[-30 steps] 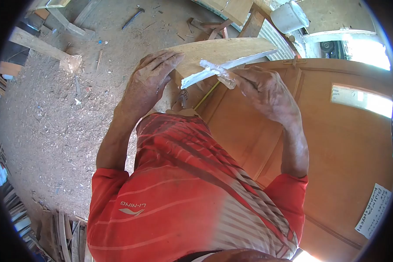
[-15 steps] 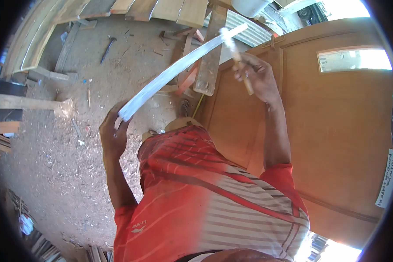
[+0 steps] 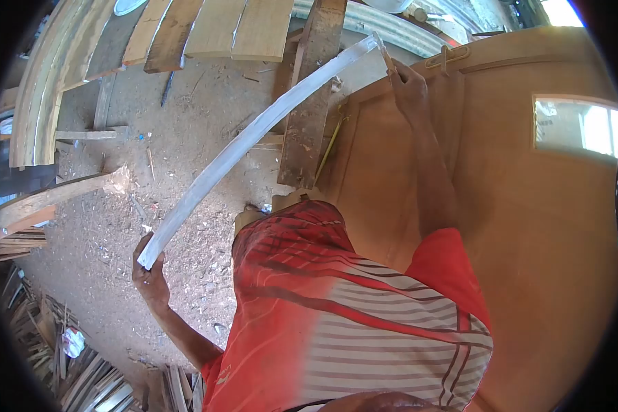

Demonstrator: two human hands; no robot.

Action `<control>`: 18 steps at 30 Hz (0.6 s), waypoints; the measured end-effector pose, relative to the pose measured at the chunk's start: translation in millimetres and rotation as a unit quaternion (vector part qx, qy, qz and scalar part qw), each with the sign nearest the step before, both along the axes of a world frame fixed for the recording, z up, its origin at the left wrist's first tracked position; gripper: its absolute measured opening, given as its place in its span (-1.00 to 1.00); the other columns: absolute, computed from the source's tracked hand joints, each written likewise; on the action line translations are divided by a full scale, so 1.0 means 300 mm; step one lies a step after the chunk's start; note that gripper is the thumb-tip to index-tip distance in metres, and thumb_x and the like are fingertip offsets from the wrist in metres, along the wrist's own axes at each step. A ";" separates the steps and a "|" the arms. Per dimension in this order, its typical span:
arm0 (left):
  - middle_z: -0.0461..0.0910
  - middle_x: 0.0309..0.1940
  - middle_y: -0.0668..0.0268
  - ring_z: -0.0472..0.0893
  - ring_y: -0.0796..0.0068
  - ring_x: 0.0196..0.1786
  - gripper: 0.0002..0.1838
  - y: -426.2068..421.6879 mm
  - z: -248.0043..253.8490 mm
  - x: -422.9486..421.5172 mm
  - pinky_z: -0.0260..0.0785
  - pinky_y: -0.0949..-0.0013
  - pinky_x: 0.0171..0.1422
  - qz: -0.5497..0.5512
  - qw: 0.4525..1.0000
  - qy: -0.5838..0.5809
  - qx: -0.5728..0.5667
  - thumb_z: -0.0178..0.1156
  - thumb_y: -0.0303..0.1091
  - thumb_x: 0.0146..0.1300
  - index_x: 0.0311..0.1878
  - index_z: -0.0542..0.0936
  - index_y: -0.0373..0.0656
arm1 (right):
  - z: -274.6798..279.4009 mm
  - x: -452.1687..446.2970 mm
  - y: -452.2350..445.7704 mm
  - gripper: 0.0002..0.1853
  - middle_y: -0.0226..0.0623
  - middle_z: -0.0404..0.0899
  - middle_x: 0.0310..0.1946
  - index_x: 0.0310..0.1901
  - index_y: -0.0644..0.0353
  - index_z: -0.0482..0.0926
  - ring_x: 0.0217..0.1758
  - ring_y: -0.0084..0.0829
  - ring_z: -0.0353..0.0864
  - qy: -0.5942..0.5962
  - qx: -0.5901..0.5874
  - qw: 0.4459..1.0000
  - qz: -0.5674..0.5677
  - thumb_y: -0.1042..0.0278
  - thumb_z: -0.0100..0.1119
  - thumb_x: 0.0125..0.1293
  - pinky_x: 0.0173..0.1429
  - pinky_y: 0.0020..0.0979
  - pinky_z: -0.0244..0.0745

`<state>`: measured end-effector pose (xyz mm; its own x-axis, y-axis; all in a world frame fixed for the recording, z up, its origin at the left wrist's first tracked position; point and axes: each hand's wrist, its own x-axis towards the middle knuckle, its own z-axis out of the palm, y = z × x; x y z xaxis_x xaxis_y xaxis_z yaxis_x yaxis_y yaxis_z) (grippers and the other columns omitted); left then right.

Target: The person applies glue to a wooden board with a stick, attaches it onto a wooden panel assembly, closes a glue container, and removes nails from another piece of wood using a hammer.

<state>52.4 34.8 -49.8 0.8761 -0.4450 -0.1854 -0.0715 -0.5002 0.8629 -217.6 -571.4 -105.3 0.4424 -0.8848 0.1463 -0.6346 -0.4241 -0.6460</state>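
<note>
A long wooden strip (image 3: 248, 137), its face coated white, slants across the view, looking curved through the wide lens. My left hand (image 3: 151, 276) is closed around its lower end, thumb on one edge and fingers on the other. At the upper end, my right hand (image 3: 409, 84) grips a paintbrush (image 3: 386, 58) by its handle. The brush tip touches or nearly touches the strip's far end; I cannot tell which. My right fingers are partly hidden behind the back of the hand.
A large brown wooden door (image 3: 515, 226) stands along my right. Ahead are a dark plank (image 3: 312, 103) and several light boards (image 3: 216, 31). Stacked boards (image 3: 41, 103) lie at the far left. Wood scraps (image 3: 89, 378) are heaped at lower left, and debris covers the floor (image 3: 192, 226).
My left hand has moved down and left with the strip's lower end. The paintbrush in my right hand has shifted up and right to the strip's far tip. My view has also shifted.
</note>
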 end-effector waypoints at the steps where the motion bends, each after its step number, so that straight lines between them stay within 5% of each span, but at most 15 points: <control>1: 0.60 0.30 0.19 0.53 0.29 0.37 -0.48 -0.001 0.004 -0.005 0.36 0.19 0.51 0.013 1.000 0.009 -0.006 0.30 -0.70 0.30 0.34 0.57 -0.25 | -0.017 0.004 -0.001 -0.57 -0.06 0.77 -0.15 0.27 0.10 0.69 -0.15 -0.18 0.76 -0.011 -0.022 1.000 0.004 0.29 0.20 0.40 0.00 -0.13 0.58; 4: 0.58 0.32 0.19 0.51 0.28 0.40 -0.48 -0.002 0.018 -0.013 0.42 0.22 0.49 0.028 0.999 0.031 -0.017 0.28 -0.73 0.29 0.33 0.58 -0.24 | -0.028 0.013 0.024 -0.56 -0.08 0.72 -0.06 0.32 0.06 0.65 -0.01 -0.12 0.71 0.029 -0.057 0.998 0.009 0.29 0.23 0.42 0.08 -0.12 0.57; 7: 0.56 0.34 0.17 0.50 0.26 0.42 -0.47 0.016 0.019 -0.001 0.46 0.23 0.48 0.028 0.998 0.044 -0.036 0.28 -0.73 0.29 0.33 0.58 -0.20 | -0.046 0.006 0.065 -0.61 -0.14 0.66 -0.08 0.27 0.03 0.68 -0.02 -0.17 0.69 0.095 -0.270 0.954 0.089 0.32 0.25 0.44 0.07 -0.20 0.57; 10: 0.55 0.34 0.16 0.50 0.26 0.43 -0.47 0.025 0.004 0.020 0.48 0.23 0.47 0.016 0.998 0.041 -0.045 0.29 -0.71 0.29 0.33 0.59 -0.17 | 0.017 0.010 0.191 -0.66 -0.13 0.66 -0.10 0.22 0.07 0.69 -0.06 -0.14 0.69 0.007 -0.165 0.971 0.170 0.38 0.25 0.45 0.06 -0.20 0.58; 13: 0.57 0.33 0.16 0.50 0.28 0.43 -0.48 0.029 0.003 0.022 0.48 0.21 0.48 -0.008 0.998 0.026 -0.054 0.30 -0.67 0.31 0.34 0.59 -0.14 | 0.030 0.005 0.153 -0.66 -0.12 0.67 -0.06 0.22 0.10 0.69 -0.04 -0.13 0.70 0.038 -0.124 0.991 0.031 0.40 0.22 0.46 0.08 -0.19 0.58; 18: 0.57 0.34 0.19 0.49 0.29 0.43 -0.50 0.025 0.009 0.028 0.44 0.19 0.50 0.013 0.998 0.054 -0.042 0.33 -0.60 0.33 0.34 0.60 -0.13 | -0.001 0.014 0.006 -0.65 -0.11 0.68 -0.03 0.24 0.11 0.69 -0.03 -0.12 0.71 0.027 -0.123 0.991 0.052 0.42 0.21 0.46 0.06 -0.19 0.59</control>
<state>60.7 42.4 -47.2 0.8643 -0.4405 -0.2429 0.0366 -0.4265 0.9037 -213.4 -569.7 -105.5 0.5432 -0.7737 0.3260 -0.6095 -0.6305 -0.4806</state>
